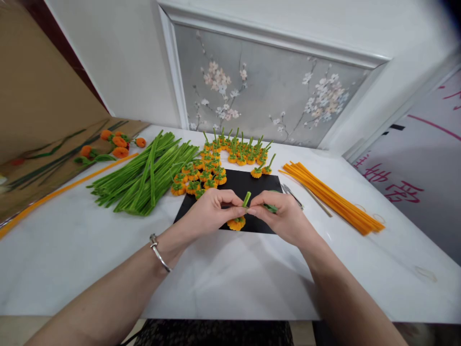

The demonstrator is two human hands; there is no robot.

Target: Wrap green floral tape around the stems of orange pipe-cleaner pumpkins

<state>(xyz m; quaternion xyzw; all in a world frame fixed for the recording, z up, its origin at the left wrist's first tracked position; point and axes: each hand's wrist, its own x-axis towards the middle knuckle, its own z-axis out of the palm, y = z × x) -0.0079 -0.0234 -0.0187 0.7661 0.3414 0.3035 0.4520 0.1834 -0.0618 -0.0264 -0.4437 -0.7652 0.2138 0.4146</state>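
Note:
My left hand (219,209) is closed in a pinch at the base of a green pipe-cleaner stem (247,198). Below its fingers shows the scalloped orange body of a small pipe-cleaner pumpkin (236,224). My right hand (279,211) meets it from the other side, thumb and forefinger pinched at the same stem base. A dark green piece (271,208) shows by its curled fingers; its kind is unclear. Both hands are over a black mat (236,180). Many finished pumpkins (211,168) with green stems stand behind, two of them (261,171) on the mat's far edge.
Green pipe cleaners (140,178) lie piled on the left, orange ones (333,197) bundled on the right. A metal tool (292,196) and a thin stick (320,204) lie beside the mat. Orange flowers (118,142) rest at far left. A framed floral panel (266,86) backs the white table (230,274).

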